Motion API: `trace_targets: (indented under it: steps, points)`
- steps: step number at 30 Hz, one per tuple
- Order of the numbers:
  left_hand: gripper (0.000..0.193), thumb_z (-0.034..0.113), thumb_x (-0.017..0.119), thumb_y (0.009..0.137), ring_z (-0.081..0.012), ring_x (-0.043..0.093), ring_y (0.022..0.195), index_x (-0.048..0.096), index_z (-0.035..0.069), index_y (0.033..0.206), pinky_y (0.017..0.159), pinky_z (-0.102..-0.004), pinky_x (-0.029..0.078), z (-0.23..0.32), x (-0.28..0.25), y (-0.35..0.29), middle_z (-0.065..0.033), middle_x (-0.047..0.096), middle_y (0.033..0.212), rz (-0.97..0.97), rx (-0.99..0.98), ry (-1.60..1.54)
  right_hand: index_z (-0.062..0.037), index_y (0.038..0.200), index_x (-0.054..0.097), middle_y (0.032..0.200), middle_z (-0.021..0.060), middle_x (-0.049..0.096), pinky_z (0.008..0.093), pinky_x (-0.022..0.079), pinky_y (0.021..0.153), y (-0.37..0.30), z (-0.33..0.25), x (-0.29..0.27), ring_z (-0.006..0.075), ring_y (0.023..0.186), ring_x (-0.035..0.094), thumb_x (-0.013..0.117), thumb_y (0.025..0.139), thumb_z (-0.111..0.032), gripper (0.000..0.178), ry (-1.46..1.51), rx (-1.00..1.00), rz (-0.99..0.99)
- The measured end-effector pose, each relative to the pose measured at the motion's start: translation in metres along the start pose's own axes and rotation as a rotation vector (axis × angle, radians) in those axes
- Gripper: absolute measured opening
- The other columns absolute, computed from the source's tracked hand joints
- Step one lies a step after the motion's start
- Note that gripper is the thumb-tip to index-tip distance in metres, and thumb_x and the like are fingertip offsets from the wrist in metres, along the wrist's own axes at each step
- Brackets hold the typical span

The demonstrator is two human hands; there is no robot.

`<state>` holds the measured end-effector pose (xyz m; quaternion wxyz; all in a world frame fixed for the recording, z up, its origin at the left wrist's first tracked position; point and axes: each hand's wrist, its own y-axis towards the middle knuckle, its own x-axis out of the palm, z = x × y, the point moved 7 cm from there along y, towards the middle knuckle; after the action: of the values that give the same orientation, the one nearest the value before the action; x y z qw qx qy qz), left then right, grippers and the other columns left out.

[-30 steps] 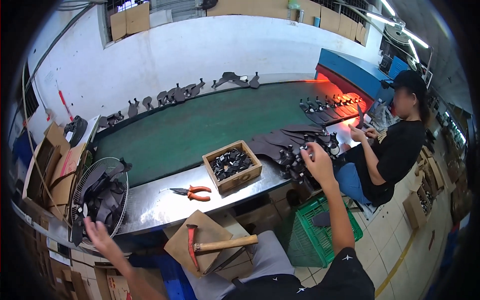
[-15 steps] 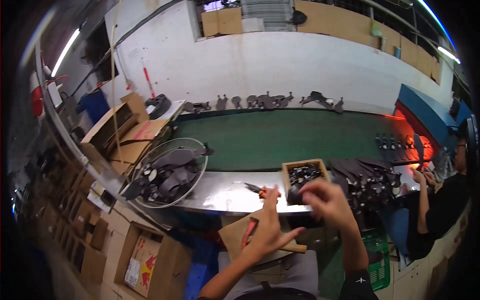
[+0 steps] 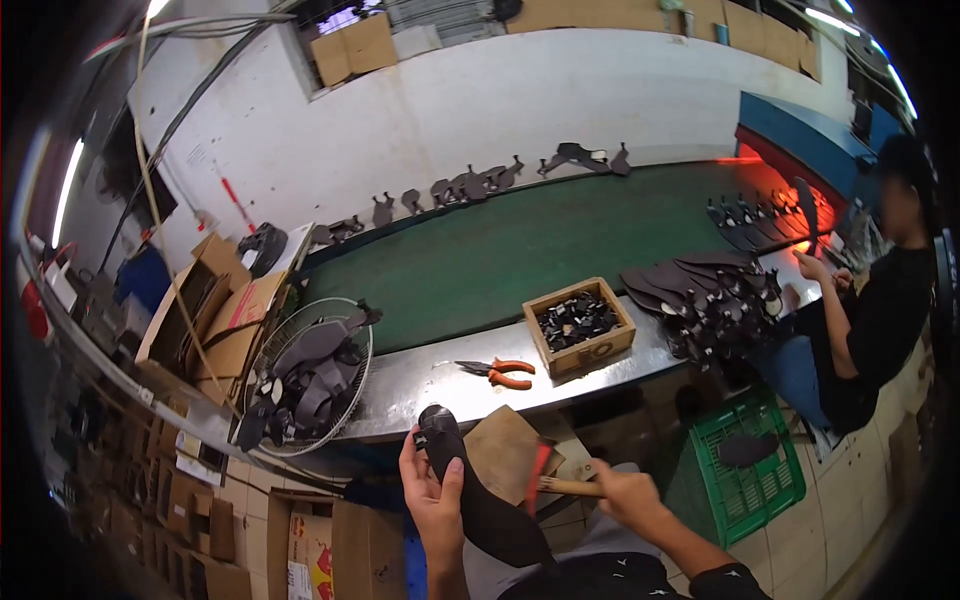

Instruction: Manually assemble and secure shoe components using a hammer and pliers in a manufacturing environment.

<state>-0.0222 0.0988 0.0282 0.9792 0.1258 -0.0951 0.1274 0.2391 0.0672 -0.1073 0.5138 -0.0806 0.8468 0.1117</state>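
My left hand (image 3: 438, 508) is closed around a dark shoe sole (image 3: 490, 515), a long flat piece with a black part at its upper end. It is held tilted over my lap, its lower end near my clothing. My right hand (image 3: 634, 502) grips a hammer (image 3: 570, 487) by its light wooden handle. The red hammer head lies against a brown board (image 3: 497, 450) between my hands. Pliers (image 3: 497, 372) with orange handles rest on the metal table edge, touched by neither hand.
A wooden box (image 3: 598, 353) of small black parts stands on the metal ledge (image 3: 400, 392). Beyond runs a green conveyor belt (image 3: 440, 285). A wire basket (image 3: 362, 400) of dark soles is left, a sole pile (image 3: 700, 290) right. A co-worker (image 3: 870, 300) sits far right beside a green crate (image 3: 790, 480).
My left hand has taken hold of the sole and drawn it back toward me. My right hand has moved from the wooden box down to the hammer's handle. The view has shifted.
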Motion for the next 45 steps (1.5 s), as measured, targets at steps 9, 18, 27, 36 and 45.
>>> trace_targets:
  steps: [9, 18, 27, 36, 45]
  points:
    - [0.055, 0.002, 0.058, 0.090, -0.0426, 0.049, 0.125, 0.041, 0.001, 0.142, 0.106, -0.0454, 0.037, -0.057, 0.038, 0.022, -0.0250, 0.036, 0.147, -0.105, 0.369, 1.269, -0.0056, 0.086, 0.068, 0.060, 0.0142, 0.058, 0.0353, 0.046, 0.050, -0.142, 0.079, -0.027, 0.0290, 0.051, 0.061, 0.068, 0.075, -0.008, 0.012, 0.348, 0.367, 0.520]
    - [0.014, 0.018, 0.065, 0.087, -0.0280, 0.065, 0.093, 0.071, 0.008, 0.095, 0.079, -0.0421, 0.047, -0.143, 0.232, 0.150, -0.0119, 0.069, 0.091, -0.788, 0.693, 1.464, -0.0009, 0.094, 0.072, 0.053, -0.0005, 0.050, 0.0267, 0.037, 0.048, -0.124, 0.083, -0.011, 0.0043, 0.050, 0.044, 0.067, 0.088, -0.011, 0.013, 0.846, 0.668, 0.556]
    - [0.019, 0.023, 0.074, 0.081, -0.0341, 0.070, 0.071, 0.075, 0.004, 0.077, 0.064, -0.0415, 0.054, -0.156, 0.243, 0.184, -0.0211, 0.069, 0.077, -0.629, 0.584, 1.431, -0.0051, 0.097, 0.074, 0.060, 0.0060, 0.061, 0.0266, 0.043, 0.050, -0.080, 0.070, -0.037, 0.0071, 0.050, 0.053, 0.070, 0.085, -0.012, 0.014, 0.777, 0.432, 0.560]
    - [0.025, 0.016, 0.065, 0.094, -0.0142, 0.069, 0.070, 0.068, -0.005, 0.107, 0.054, -0.0236, 0.050, -0.002, 0.176, 0.062, -0.0088, 0.072, 0.083, -0.576, -0.219, 0.141, 0.0009, 0.103, 0.071, 0.080, 0.0063, 0.071, 0.0224, 0.050, 0.060, -0.010, 0.022, -0.138, 0.0083, 0.068, 0.065, 0.075, 0.084, -0.009, 0.021, 1.066, 0.061, 0.642]
    - [0.017, 0.007, 0.069, 0.091, -0.0145, 0.065, 0.078, 0.070, -0.001, 0.106, 0.062, -0.0248, 0.054, 0.025, 0.098, -0.020, -0.0093, 0.065, 0.102, -0.465, -0.051, -0.149, -0.0011, 0.105, 0.070, 0.097, 0.0076, 0.069, 0.0260, 0.053, 0.071, 0.039, -0.094, -0.178, 0.0135, 0.084, 0.067, 0.079, 0.081, -0.011, 0.027, 0.860, -0.290, 0.402]
